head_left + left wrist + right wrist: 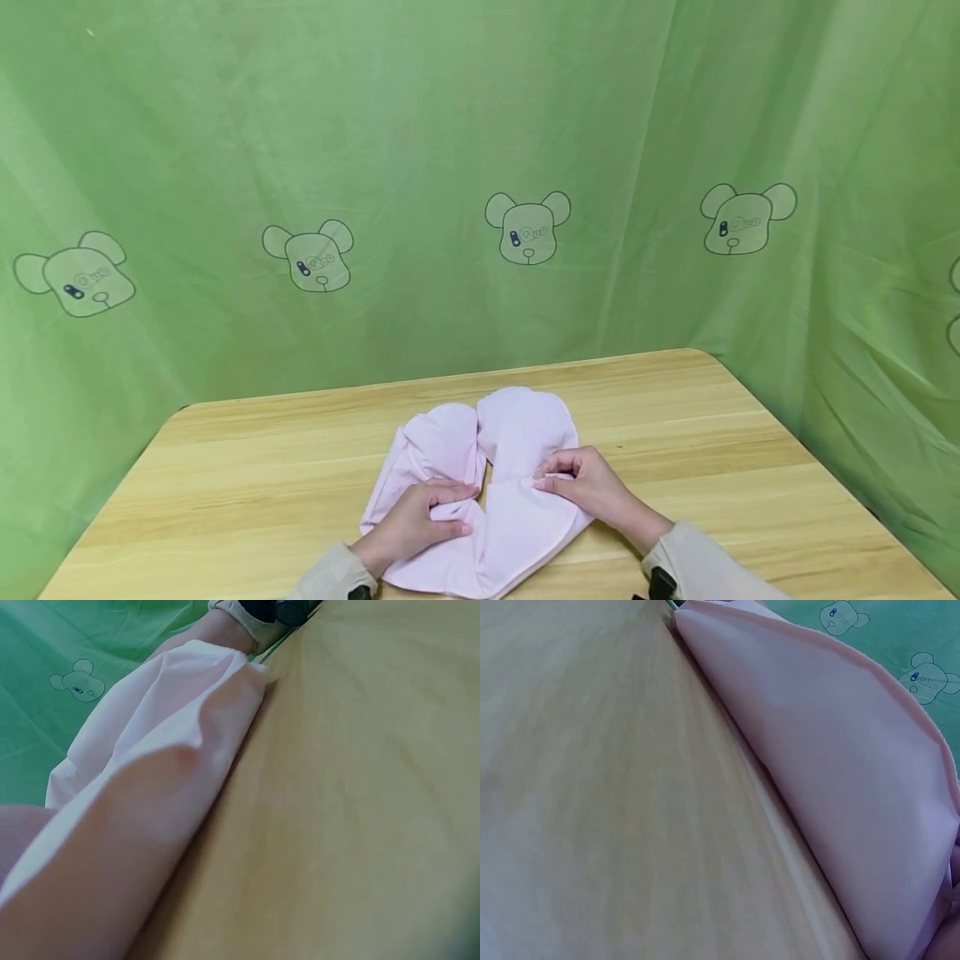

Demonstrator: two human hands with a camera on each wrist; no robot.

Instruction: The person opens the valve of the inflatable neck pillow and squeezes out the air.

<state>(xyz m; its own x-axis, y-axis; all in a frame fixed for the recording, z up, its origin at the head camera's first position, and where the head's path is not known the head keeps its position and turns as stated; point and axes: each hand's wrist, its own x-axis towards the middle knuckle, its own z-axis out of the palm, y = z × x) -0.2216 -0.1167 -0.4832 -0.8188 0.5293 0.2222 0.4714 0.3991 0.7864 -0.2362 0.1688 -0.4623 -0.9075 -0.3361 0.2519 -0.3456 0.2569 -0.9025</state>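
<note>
A pale pink, U-shaped cloth cover (525,525), like that of a neck pillow, lies soft and creased on the wooden table. Its two rounded lobes point away from me, with a narrow slit between them. My left hand (420,518) holds the left half, with bunched fabric between thumb and fingers beside the slit. On the right half, my right hand (588,486) pinches a folded edge between thumb and forefinger. In the left wrist view the cloth (150,802) rises in loose folds off the table. The right wrist view shows a smooth raised flap (832,750) with a piped rim.
The wood-grain table (247,483) has rounded far corners. Green curtains (420,125) printed with bear heads hang behind it and along both sides. Light sleeves (705,562) with black bands cover both wrists.
</note>
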